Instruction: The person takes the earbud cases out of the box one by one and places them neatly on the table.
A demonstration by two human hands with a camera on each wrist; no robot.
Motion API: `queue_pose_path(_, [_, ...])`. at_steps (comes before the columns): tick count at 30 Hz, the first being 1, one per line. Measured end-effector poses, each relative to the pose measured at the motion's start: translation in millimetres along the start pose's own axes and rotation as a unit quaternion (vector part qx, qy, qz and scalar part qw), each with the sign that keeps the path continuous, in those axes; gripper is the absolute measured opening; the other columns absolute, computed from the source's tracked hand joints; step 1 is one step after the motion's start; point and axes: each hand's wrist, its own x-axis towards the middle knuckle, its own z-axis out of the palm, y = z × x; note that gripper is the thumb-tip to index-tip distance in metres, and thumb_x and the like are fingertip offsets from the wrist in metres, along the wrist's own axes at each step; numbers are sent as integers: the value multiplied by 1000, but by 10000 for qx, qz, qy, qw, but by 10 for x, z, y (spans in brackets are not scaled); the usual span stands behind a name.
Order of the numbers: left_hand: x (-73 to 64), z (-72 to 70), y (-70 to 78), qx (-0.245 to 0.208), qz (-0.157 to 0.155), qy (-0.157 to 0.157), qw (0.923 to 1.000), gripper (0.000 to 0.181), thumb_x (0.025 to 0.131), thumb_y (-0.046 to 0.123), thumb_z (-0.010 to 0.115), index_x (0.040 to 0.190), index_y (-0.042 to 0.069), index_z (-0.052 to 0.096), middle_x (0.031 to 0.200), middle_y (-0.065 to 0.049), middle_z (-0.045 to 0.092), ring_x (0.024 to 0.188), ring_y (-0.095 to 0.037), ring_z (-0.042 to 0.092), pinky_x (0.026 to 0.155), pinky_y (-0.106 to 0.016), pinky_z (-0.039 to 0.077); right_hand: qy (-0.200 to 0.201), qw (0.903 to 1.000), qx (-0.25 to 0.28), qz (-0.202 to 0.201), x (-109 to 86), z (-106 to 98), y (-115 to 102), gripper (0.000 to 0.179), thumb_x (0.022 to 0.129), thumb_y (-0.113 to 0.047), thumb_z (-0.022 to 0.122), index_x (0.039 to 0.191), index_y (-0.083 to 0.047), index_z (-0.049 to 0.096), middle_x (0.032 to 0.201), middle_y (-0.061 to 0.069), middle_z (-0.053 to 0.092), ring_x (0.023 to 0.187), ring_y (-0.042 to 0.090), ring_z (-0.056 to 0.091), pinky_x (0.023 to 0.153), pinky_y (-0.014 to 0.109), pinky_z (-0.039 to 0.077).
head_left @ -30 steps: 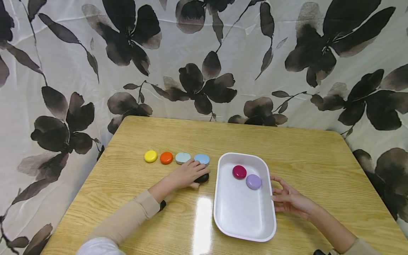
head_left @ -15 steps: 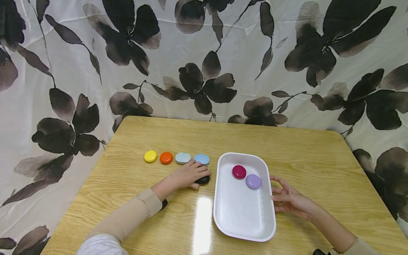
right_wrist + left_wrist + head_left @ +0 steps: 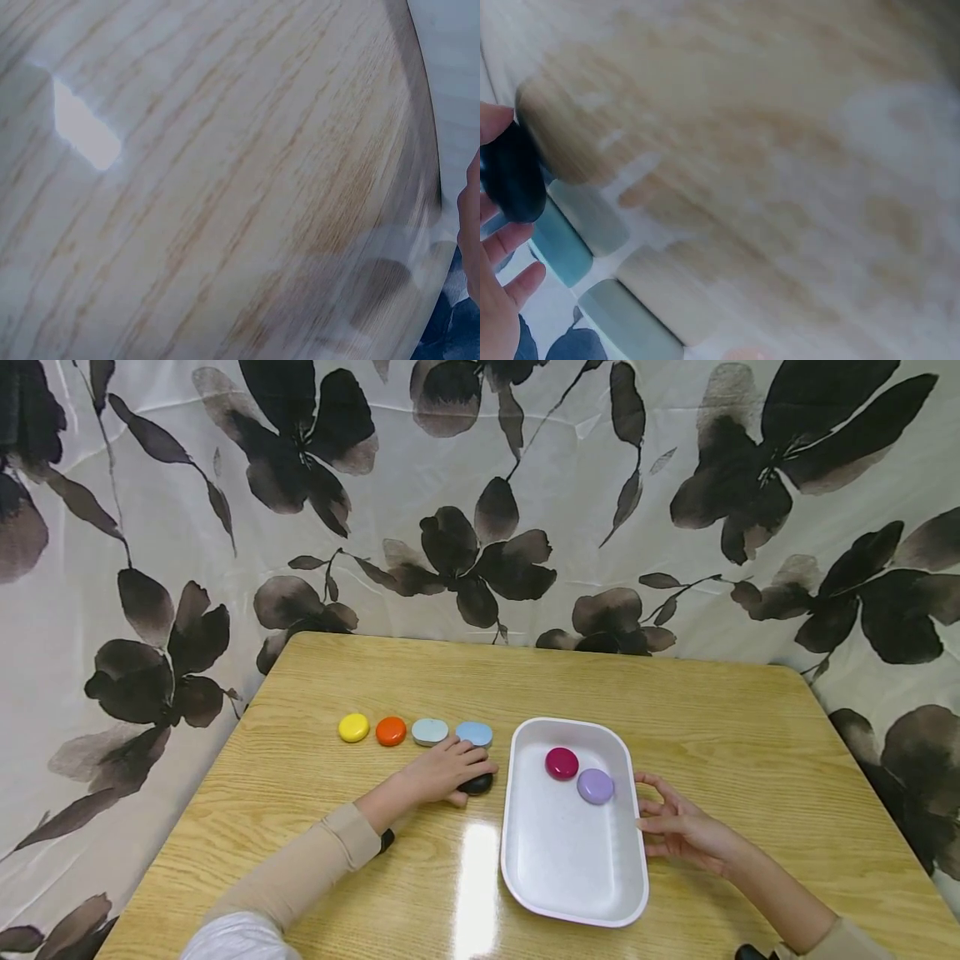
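In the head view my left hand [image 3: 442, 770] is over a glossy black rounded disc [image 3: 477, 783] on the table. The left wrist view shows thumb and fingers pinching this black disc [image 3: 514, 176] from both sides. Just behind stands a light blue oval piece [image 3: 475, 732], partly covered by the fingertips. A pale grey-blue oval [image 3: 430, 732], an orange disc [image 3: 391, 731] and a yellow disc [image 3: 354, 727] continue the row leftward. My right hand [image 3: 686, 833] touches the right side of a white tray [image 3: 573, 868] with extended fingers. Inside it lie a crimson disc [image 3: 562, 763] and a lilac disc [image 3: 596, 786].
The wooden table [image 3: 360, 877] reflects a bright light strip left of the tray. Behind it hangs a white curtain [image 3: 600, 468] with dark flowers. Only a little of the right hand [image 3: 470, 225] enters the right wrist view.
My left hand has shifted very slightly to the right with the black disc. The right hand, the tray and the other pieces stay where they were.
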Motion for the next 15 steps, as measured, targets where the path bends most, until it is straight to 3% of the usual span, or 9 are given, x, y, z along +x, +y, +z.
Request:
queue_pose_path(4, [12,-83,-24,-450,-99,0,9989,61,82,48,58,135,23,39,131,0,44,115,-21,40,101,-41,30,29,10000,-37,-16,6,15,0,56,92,11,31,134,-20,13,120,6,52,103,24,57,84,45,48])
queue_pose_path(9, [107,-303,-58,-1187,-263,264,9922,53,88,38,54,136,19,39,134,-2,42,121,-21,37,104,-39,27,94,9999,-82,3,7,29,-1,56,92,11,31,135,-20,12,120,6,52,103,23,57,84,45,47])
queue_pose_path(15, [372,-462,25,-1178,-320,575,9909,50,91,35,47,137,19,38,138,-3,39,126,-20,35,107,-39,22,199,9997,-112,-16,-2,63,-14,56,92,10,33,134,-25,18,121,7,51,104,24,57,85,46,47])
